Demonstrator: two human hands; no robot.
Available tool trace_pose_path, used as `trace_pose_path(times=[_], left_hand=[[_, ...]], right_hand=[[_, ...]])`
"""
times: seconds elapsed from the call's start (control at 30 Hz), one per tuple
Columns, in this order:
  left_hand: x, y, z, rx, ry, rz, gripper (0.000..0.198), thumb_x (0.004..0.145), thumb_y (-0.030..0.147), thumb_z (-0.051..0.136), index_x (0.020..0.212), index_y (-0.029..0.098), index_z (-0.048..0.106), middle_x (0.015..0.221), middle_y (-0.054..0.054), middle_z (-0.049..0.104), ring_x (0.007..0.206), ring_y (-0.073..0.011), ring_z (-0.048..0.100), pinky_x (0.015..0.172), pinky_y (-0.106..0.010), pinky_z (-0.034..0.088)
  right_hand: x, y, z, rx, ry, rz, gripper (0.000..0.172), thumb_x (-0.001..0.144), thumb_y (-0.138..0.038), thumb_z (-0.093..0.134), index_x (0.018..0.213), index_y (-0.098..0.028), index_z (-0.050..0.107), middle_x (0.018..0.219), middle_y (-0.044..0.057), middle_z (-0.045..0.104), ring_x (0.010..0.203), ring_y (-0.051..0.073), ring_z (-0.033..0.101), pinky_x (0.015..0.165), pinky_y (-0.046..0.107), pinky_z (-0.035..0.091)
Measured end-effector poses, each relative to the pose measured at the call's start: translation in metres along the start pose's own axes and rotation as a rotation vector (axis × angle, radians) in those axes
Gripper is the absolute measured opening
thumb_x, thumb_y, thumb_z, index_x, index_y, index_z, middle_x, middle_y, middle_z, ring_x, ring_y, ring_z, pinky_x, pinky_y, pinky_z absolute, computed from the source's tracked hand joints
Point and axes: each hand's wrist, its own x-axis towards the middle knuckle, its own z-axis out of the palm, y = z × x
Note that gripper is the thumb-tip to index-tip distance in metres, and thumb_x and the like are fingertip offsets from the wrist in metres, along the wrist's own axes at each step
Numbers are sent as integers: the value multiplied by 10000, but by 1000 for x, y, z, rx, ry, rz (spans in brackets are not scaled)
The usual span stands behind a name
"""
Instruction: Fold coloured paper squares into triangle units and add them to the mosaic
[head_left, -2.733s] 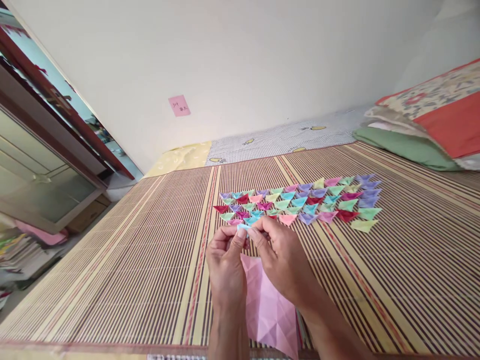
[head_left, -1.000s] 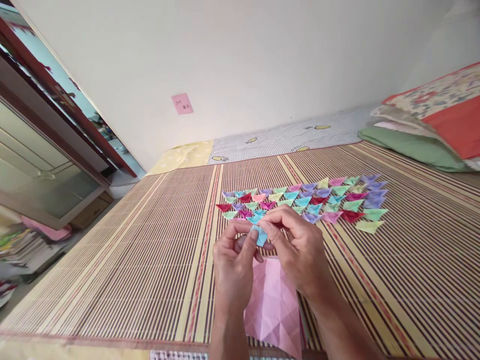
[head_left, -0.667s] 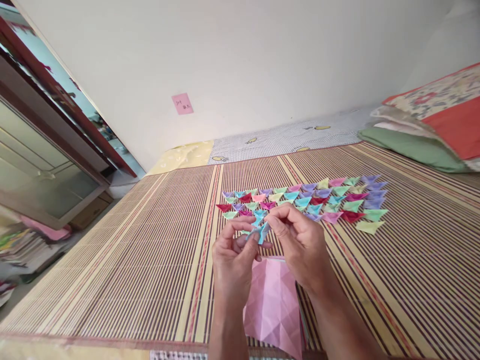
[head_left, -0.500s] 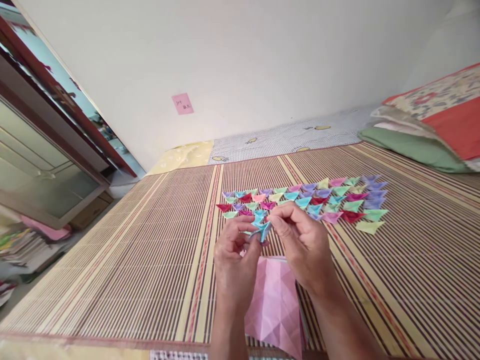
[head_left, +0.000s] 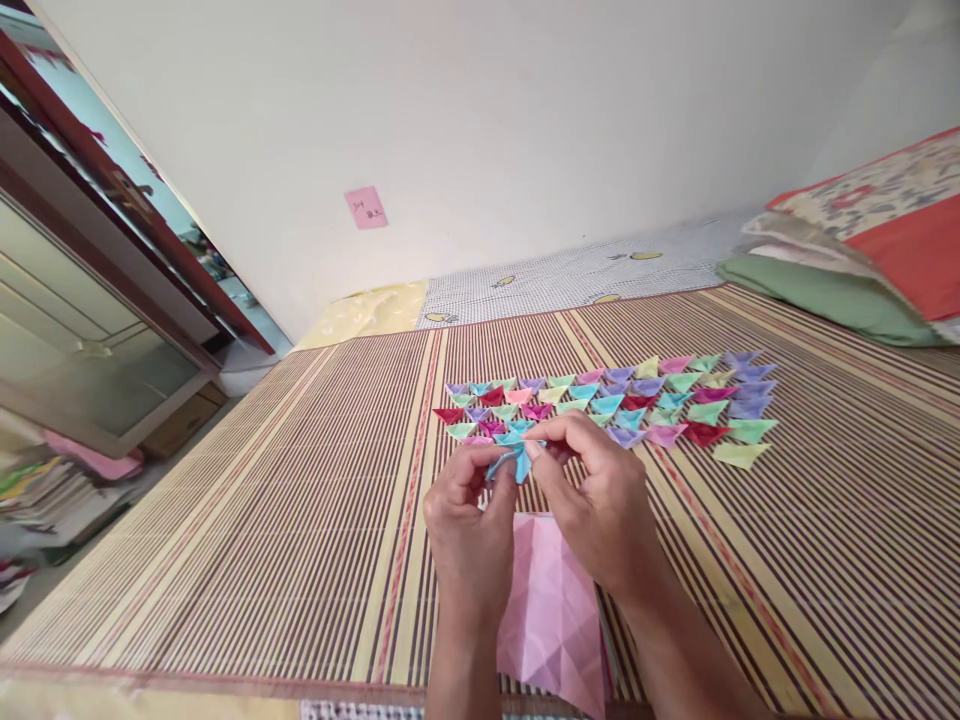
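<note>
A small folded blue paper is pinched between both hands near the middle of the view. My left hand grips its left side with thumb and fingers. From the right, the thumb and index finger of my right hand close on its right edge. Beneath the hands lies a creased pink paper sheet, with other sheets' edges showing under it. Beyond the hands, rows of small folded papers in many colours, such as a red one, lie on the striped mat.
At the right back are a green cloth and a red, flowered cloth. A pink note is on the white wall. At the left are a glass-panelled door and stacked papers below the mat's level.
My right hand has moved slightly left, and its fingertips now touch the blue paper. The blue paper has turned a little and looks more spread. My left hand has shifted slightly.
</note>
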Motion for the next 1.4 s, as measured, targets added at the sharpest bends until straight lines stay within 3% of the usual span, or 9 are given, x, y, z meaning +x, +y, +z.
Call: trace_pose_path(times=[0.37,0.73,0.97,1.1,1.3,1.4], left_hand=[[-1,-3,4,-54,-45,114,169,879,82,699,904,238,758,983,-30,752,945,-188,726,833,-309,586],[-3,-1,5,65,108,53,84,899,192,745,957,234,788,899,-31,784,806,-184,741,744,-316,604],[-2,0,6,145,134,150,128,902,127,727,935,243,771,861,4,757,753,-145,717,682,-266,569],[-5,1,10,182,87,232,159,910,79,698,918,230,747,895,2,742,810,-146,711,724,-273,568],[-8,4,17,240,84,332,200,899,29,681,908,220,740,865,6,732,837,-146,703,722,-259,555],[-9,5,19,221,108,312,185,915,55,686,925,230,745,909,-3,750,867,-153,709,722,-264,559]], right_hand=[[1,1,-2,-13,76,-29,149,954,-147,598,829,-206,653,782,8,652,736,168,625,698,307,490],[3,3,-5,79,-14,23,198,1015,-237,564,843,-198,654,790,5,640,747,158,614,706,303,472],[0,0,1,58,-66,103,39,914,-191,623,904,-204,659,740,-14,670,658,150,636,633,268,508],[-3,1,6,-14,24,67,102,923,-145,580,885,-205,653,754,-8,691,650,144,651,618,254,505],[-3,10,5,-220,100,-149,131,969,-121,566,897,-184,655,758,0,613,673,150,602,653,277,489],[-1,11,2,-156,49,-97,102,926,-114,625,965,-193,675,777,-12,636,675,143,610,664,267,503]])
